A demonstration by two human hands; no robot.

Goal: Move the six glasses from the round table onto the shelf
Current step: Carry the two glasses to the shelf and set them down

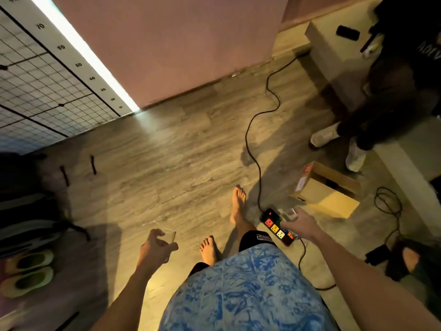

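head view looks down at a wood-grain floor [167,163], frame blurred. left hand [156,247] at about 7 o'clock, fingers curled round a clear glass [168,236], gripped from the side, rim up. right hand [299,222] at about 4 o'clock, fingers wrapped on a second glass [290,214]; that one is smeared, only partly readable, grip looks closed on it. both glasses are in the air over the floor, well apart from each other. round table and shelf not in this view.

bare feet [236,206] at 6 o'clock between the hands, blue patterned shirt [243,290] below them. multi-coloured power strip [276,226] on the floor under the right hand, black cable [253,144] running from it toward 1 o'clock. open cardboard box [327,192] at 3 o'clock. another person's legs in dark trousers and white shoes [329,137] at 2 o'clock. grid board with numbers [47,75] at 10 o'clock, pink wall [167,44] at 12. green slippers [28,271] at 8 o'clock.
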